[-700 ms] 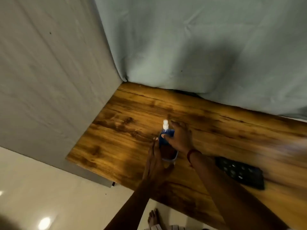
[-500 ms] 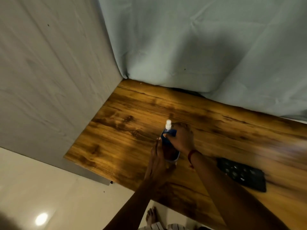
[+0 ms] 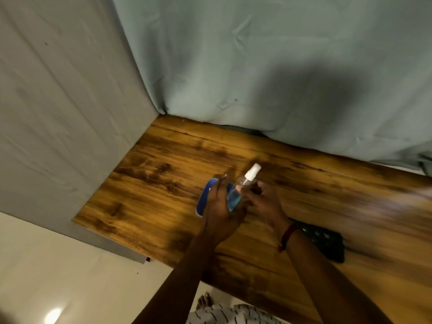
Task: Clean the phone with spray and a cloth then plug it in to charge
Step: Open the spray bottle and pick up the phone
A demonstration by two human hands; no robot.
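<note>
My right hand (image 3: pixel 265 206) grips a small clear spray bottle (image 3: pixel 235 196) holding blue liquid. Its white nozzle (image 3: pixel 253 171) tilts up and to the right, above the wooden table (image 3: pixel 152 183). Just left of the bottle, my left hand (image 3: pixel 219 216) holds a flat blue object with rounded corners, which looks like the phone (image 3: pixel 205 198) in a blue case. Its far end sticks out past my fingers, and my palm hides the rest. The two hands are close together, almost touching. I see no cloth and no charging cable.
A black keypad-like device (image 3: pixel 327 242) lies on the table behind my right wrist. A grey-green sheet (image 3: pixel 257 66) hangs along the table's far edge and a grey panel (image 3: pixel 58 113) along its left. The pale floor (image 3: pixel 58 277) and a bare foot (image 3: pixel 204 300) are below.
The bottle stood upright on the table between both hands. My right hand has now lifted and tilted it to the right, and the blue phone shows in my left hand.
</note>
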